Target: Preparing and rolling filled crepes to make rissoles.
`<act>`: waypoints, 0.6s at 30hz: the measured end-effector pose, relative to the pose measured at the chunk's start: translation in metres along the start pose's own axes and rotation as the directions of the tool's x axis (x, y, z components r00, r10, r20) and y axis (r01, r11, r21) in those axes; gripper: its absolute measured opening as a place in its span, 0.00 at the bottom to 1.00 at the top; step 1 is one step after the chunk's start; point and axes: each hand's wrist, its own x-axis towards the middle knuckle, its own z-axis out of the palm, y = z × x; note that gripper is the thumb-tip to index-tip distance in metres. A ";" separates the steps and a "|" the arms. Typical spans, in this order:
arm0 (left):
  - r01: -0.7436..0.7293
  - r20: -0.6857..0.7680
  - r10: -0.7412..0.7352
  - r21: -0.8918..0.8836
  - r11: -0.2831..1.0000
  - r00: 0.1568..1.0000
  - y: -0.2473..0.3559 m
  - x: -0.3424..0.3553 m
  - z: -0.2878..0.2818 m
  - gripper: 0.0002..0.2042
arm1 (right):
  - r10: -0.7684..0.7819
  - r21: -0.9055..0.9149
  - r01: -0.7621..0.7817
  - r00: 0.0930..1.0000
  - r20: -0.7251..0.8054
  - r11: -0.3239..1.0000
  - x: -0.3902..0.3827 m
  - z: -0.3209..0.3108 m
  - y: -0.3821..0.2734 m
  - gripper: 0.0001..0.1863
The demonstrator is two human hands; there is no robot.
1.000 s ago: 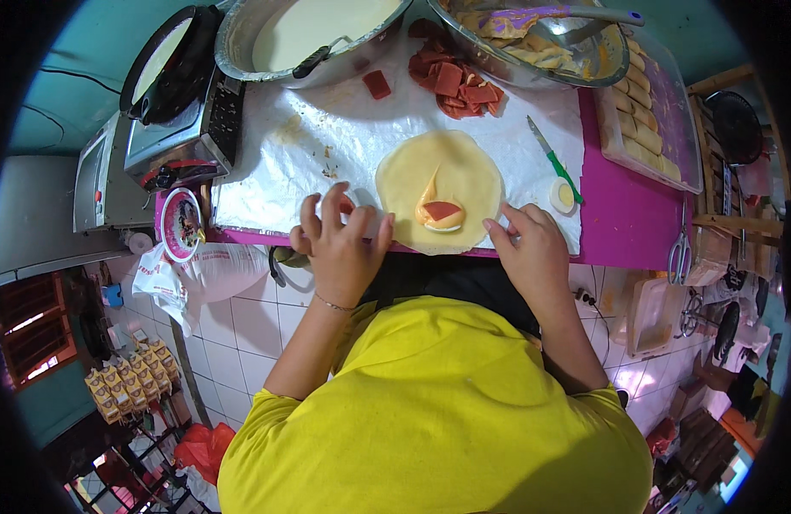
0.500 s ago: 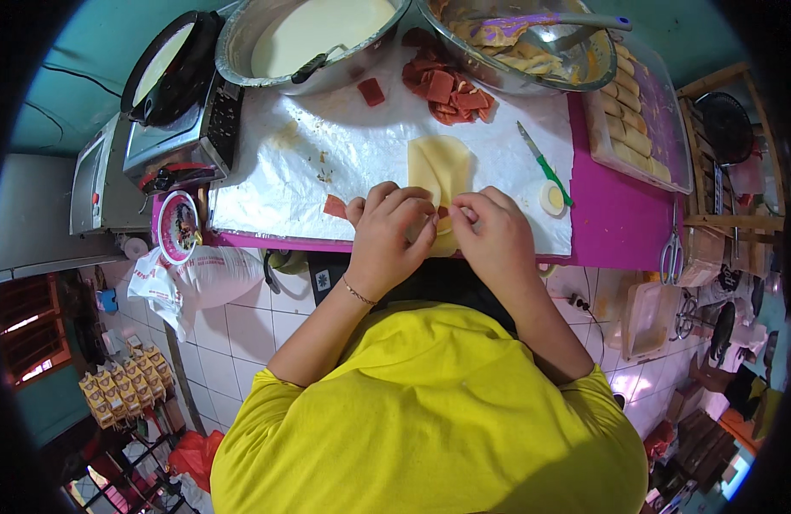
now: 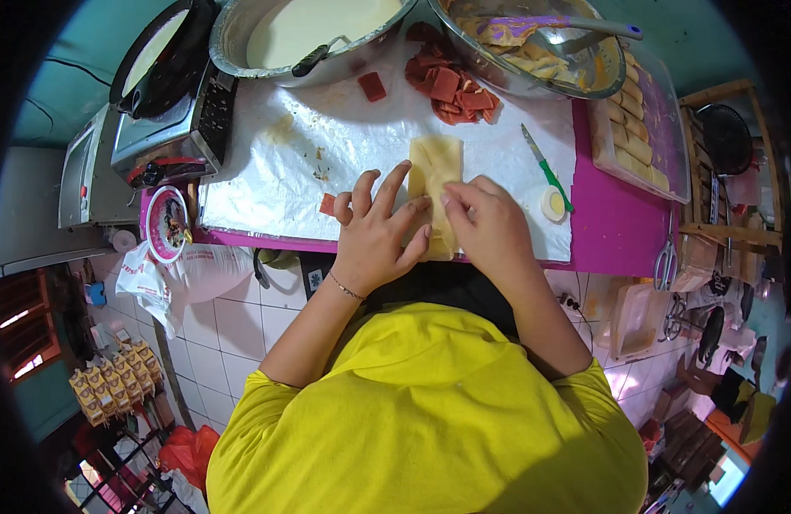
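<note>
A pale yellow crepe wrapper lies before me on the white sheet, its sides folded inward into a long narrow strip. My left hand is open over its left edge, fingers spread, the fingertips at the crepe. From the right, my right hand has its fingers drawn together on the crepe's right side. Whatever lies inside the fold is hidden. A small reddish slice of meat sits just left of my left hand. Right of my right hand are half a boiled egg and a green-handled knife.
Reddish meat slices are heaped at the back, with a single slice nearby. Behind stand a batter pot and a filling bowl. A stove with a pan is left; a tray of rolls is right.
The crepe's sides have been folded in, so it is now narrower and flatter. My left hand has loosened its pinch and spread its fingers. The filling is now covered.
</note>
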 end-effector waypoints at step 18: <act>0.002 0.029 0.002 -0.128 0.992 1.000 -0.012 -0.010 -0.018 0.13 | -0.102 0.085 0.085 0.969 0.226 0.993 0.005 -0.035 0.012 0.11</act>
